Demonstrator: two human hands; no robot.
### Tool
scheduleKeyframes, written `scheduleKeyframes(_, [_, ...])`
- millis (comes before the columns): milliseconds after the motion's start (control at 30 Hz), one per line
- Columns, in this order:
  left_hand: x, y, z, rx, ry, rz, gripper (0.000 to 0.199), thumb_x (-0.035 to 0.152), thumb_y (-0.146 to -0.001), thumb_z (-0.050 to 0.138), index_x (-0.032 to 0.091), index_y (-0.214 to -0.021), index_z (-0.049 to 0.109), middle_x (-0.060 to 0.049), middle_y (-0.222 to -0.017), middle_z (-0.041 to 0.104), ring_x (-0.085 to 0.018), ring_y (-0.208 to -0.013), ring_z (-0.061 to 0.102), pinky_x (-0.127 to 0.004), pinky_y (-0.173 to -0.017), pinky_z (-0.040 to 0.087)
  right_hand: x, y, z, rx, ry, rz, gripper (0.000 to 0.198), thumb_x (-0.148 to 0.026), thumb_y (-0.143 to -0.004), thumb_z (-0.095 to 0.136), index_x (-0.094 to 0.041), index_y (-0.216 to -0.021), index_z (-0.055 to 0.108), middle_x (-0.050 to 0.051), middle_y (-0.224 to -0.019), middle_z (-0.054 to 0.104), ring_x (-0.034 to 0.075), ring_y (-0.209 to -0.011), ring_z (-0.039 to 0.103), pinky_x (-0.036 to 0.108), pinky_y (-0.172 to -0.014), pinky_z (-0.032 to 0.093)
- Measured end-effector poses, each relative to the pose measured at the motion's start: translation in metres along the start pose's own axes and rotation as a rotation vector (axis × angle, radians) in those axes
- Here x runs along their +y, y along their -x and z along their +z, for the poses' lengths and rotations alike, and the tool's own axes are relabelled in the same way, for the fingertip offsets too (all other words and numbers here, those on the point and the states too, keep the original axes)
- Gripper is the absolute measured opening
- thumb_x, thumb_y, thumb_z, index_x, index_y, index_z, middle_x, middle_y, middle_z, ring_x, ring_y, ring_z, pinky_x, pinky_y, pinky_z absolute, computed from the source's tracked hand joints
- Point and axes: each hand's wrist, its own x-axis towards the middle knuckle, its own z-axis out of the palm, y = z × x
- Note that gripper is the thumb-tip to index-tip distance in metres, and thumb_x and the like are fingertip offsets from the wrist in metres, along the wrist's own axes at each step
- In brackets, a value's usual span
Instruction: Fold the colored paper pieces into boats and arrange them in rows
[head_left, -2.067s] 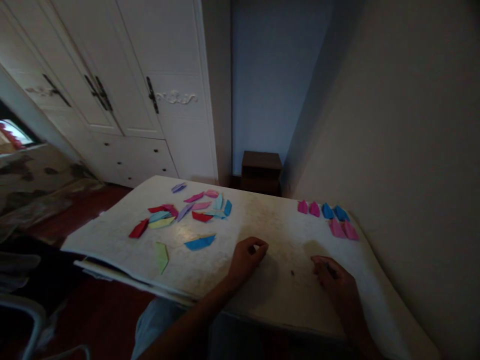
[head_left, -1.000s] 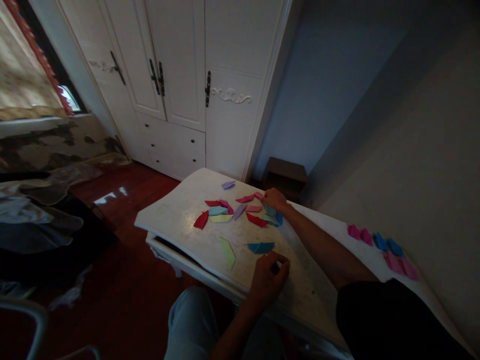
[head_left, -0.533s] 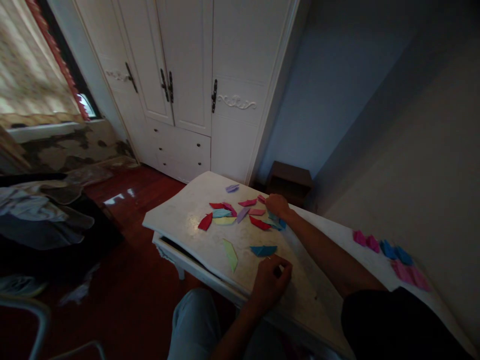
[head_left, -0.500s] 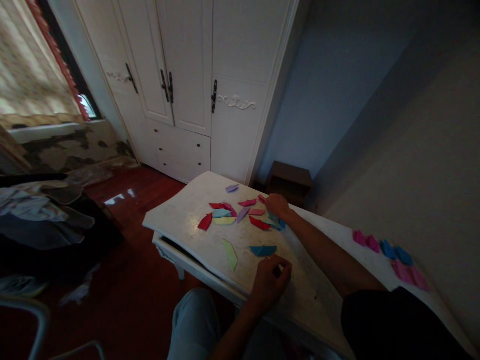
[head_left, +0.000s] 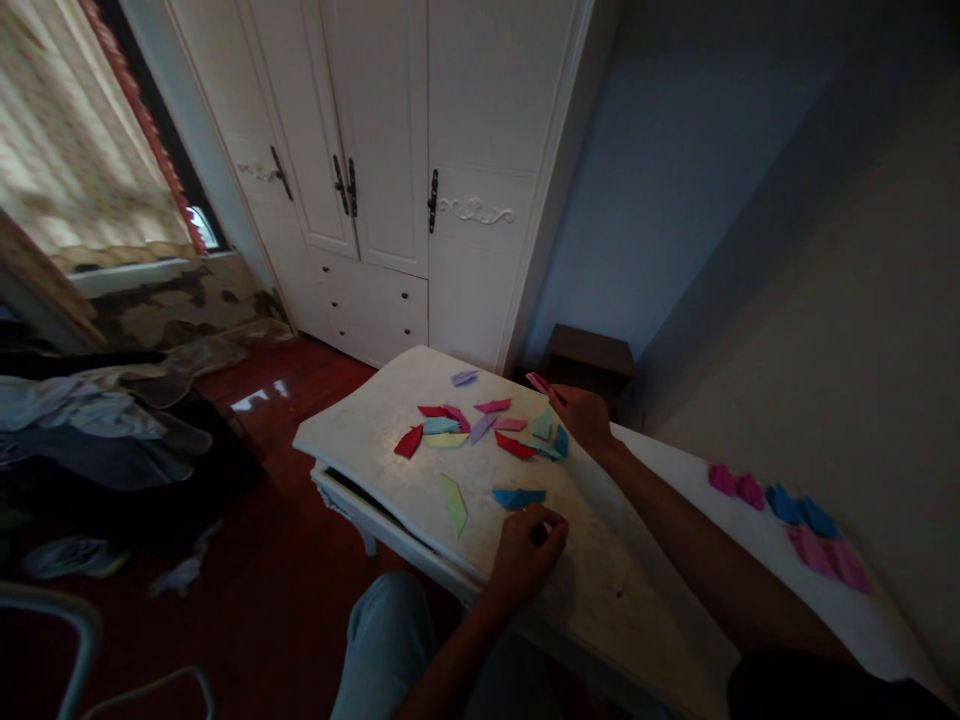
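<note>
A pink piece of folded paper [head_left: 537, 382] is pinched in the fingertips of my right hand [head_left: 585, 415], raised over the table's far edge. My left hand [head_left: 529, 548] rests on the near part of the table, its fingers curled into a loose ring with nothing visible in them. Just beyond its knuckles lies a blue folded paper [head_left: 518, 498]. A pale green folded paper [head_left: 454, 505] is to the left. Farther back, several folded papers lie loosely together, among them a red one [head_left: 515, 445], a purple one [head_left: 483, 428] and a light teal one [head_left: 543, 424].
The white table [head_left: 360, 420] has a slightly open drawer [head_left: 375, 500]. At its right end stand pink folded papers [head_left: 829, 558] and blue ones [head_left: 784, 504] in a row. A white wardrobe [head_left: 480, 270] and a brown box-like stand [head_left: 589, 350] are behind.
My right hand has lifted the pink folded paper off the table and moved slightly right, uncovering the light teal paper. My left hand stays in nearly the same pose; the view has shifted slightly.
</note>
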Motion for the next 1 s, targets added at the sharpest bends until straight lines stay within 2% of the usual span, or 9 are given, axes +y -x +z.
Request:
scheduleKeyframes(100, [-0.001,-0.003,0.001,0.037,0.192,-0.115,0.029,0.043,-0.082,0.058,0.015,-0.081,0.066,-0.002,-0.069,0.062,-0.01,-0.048,0.05,-0.022,-0.046,0.038,0.0,0.032,-0.01,0.112,-0.255,-0.094,0.033,-0.035,-0.097,0.043,-0.021,-0.107,0.071,0.006,-0.096,0.075,0.019,-0.077,0.069,0.025,-0.067,0.046])
scheduleKeyframes(233, [-0.003,-0.007,0.0,0.137,0.458,-0.201,0.046,0.058,-0.08,0.057,0.015,-0.095,0.062,-0.004,-0.081,0.065,-0.007,-0.042,0.049,-0.021,-0.039,0.034,-0.003,0.074,-0.022,0.11,-0.403,-0.231,0.036,-0.039,-0.098,0.042,-0.02,-0.112,0.07,0.006,-0.09,0.076,0.016,-0.065,0.069,0.024,-0.061,0.048])
scheduleKeyframes(333, [-0.002,-0.01,-0.003,0.164,0.638,-0.237,0.058,0.067,-0.076,0.056,0.014,-0.098,0.062,-0.004,-0.08,0.066,-0.008,-0.042,0.052,-0.02,-0.038,0.034,-0.003,0.096,-0.029,0.121,-0.362,-0.367,0.034,-0.034,-0.099,0.041,-0.019,-0.109,0.07,0.007,-0.085,0.076,0.014,-0.065,0.069,0.022,-0.059,0.048])
scheduleKeyframes(433, [0.0,-0.012,-0.005,0.195,0.74,-0.259,0.059,0.07,-0.072,0.059,0.013,-0.086,0.062,-0.002,-0.065,0.064,-0.008,-0.04,0.049,-0.02,-0.038,0.033,-0.003,0.109,-0.034,0.168,-0.304,-0.543,0.029,-0.026,-0.099,0.042,-0.019,-0.108,0.069,0.008,-0.094,0.076,0.013,-0.07,0.069,0.021,-0.058,0.046])
scheduleKeyframes(533, [0.003,-0.011,-0.006,0.216,0.718,-0.279,0.049,0.063,-0.068,0.068,0.014,-0.072,0.06,0.004,-0.045,0.053,-0.007,-0.037,0.043,-0.019,-0.039,0.03,-0.002,0.117,-0.038,0.221,-0.226,-0.66,0.027,-0.021,-0.098,0.042,-0.019,-0.111,0.066,0.008,-0.104,0.074,0.011,-0.06,0.065,0.022,-0.051,0.041])
scheduleKeyframes(633, [0.005,-0.01,-0.006,0.219,0.67,-0.294,0.043,0.056,-0.067,0.072,0.014,-0.066,0.06,0.005,-0.043,0.05,-0.006,-0.038,0.042,-0.018,-0.04,0.029,0.0,0.123,-0.037,0.265,-0.181,-0.715,0.026,-0.018,-0.098,0.043,-0.018,-0.113,0.065,0.009,-0.108,0.073,0.01,-0.054,0.061,0.023,-0.048,0.038])
scheduleKeyframes(800, [0.007,-0.008,-0.005,0.236,0.651,-0.301,0.042,0.055,-0.068,0.07,0.014,-0.064,0.061,0.004,-0.049,0.054,-0.007,-0.041,0.045,-0.019,-0.04,0.033,0.003,0.132,-0.032,0.193,-0.235,-0.7,0.027,-0.018,-0.096,0.045,-0.02,-0.113,0.066,0.009,-0.112,0.072,0.01,-0.059,0.061,0.022,-0.051,0.038])
scheduleKeyframes(900, [0.009,-0.007,-0.006,0.188,0.571,-0.305,0.039,0.052,-0.071,0.069,0.014,-0.067,0.062,0.005,-0.041,0.05,-0.007,-0.035,0.043,-0.018,-0.037,0.031,0.0,0.138,-0.033,0.018,-0.318,-0.587,0.028,-0.024,-0.097,0.044,-0.023,-0.113,0.067,0.008,-0.113,0.071,0.012,-0.066,0.065,0.022,-0.054,0.041])
scheduleKeyframes(1000, [0.011,-0.008,-0.006,0.158,0.545,-0.308,0.043,0.055,-0.074,0.064,0.012,-0.078,0.065,-0.001,-0.056,0.064,-0.009,-0.038,0.052,-0.018,-0.036,0.035,-0.007,0.144,-0.034,-0.121,-0.417,-0.44,0.029,-0.029,-0.097,0.043,-0.024,-0.111,0.068,0.007,-0.108,0.073,0.015,-0.075,0.068,0.023,-0.063,0.047])
